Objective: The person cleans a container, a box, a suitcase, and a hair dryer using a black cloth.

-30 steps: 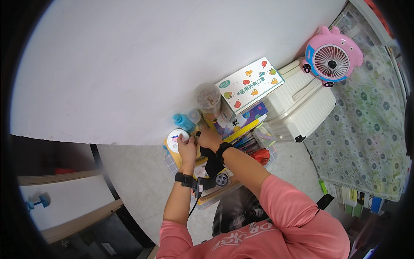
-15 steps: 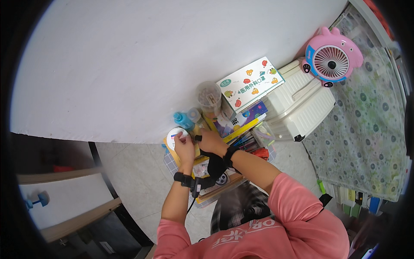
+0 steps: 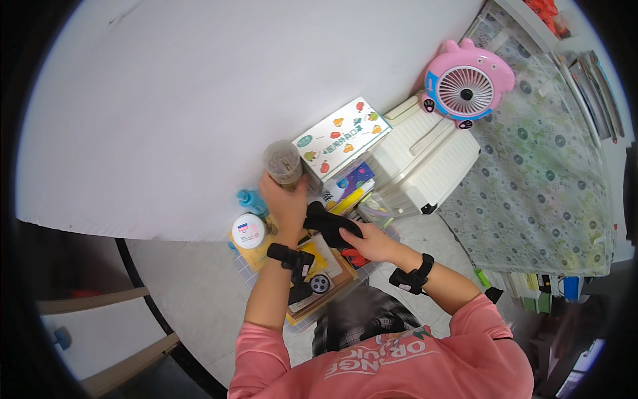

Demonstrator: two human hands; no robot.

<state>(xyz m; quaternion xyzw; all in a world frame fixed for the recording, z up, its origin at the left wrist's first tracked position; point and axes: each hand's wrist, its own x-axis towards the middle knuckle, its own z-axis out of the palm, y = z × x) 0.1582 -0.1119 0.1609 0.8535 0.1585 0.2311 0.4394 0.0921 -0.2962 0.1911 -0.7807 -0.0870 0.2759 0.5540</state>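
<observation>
My left hand is wrapped around the lower part of a clear plastic cup that stands by the wall. What lies inside the cup is hard to make out. My right hand grips a bunched black cloth, which reaches left across the tabletop items toward my left hand. Left of my left hand are a light-blue bottle and a round white-lidded jar. A yellow box shows beside the jar. A dark round object with several circles on its face lies nearer to me.
A white box with small colourful pictures stands right of the cup, above a purple box. Farther right, a white lidded bin has a pink animal-shaped fan behind it. A patterned cloth cover hangs at the right.
My left hand has left the white jar and moved up to the cup. My right hand has shifted right, drawing the black cloth up across the items. The view has turned somewhat.
</observation>
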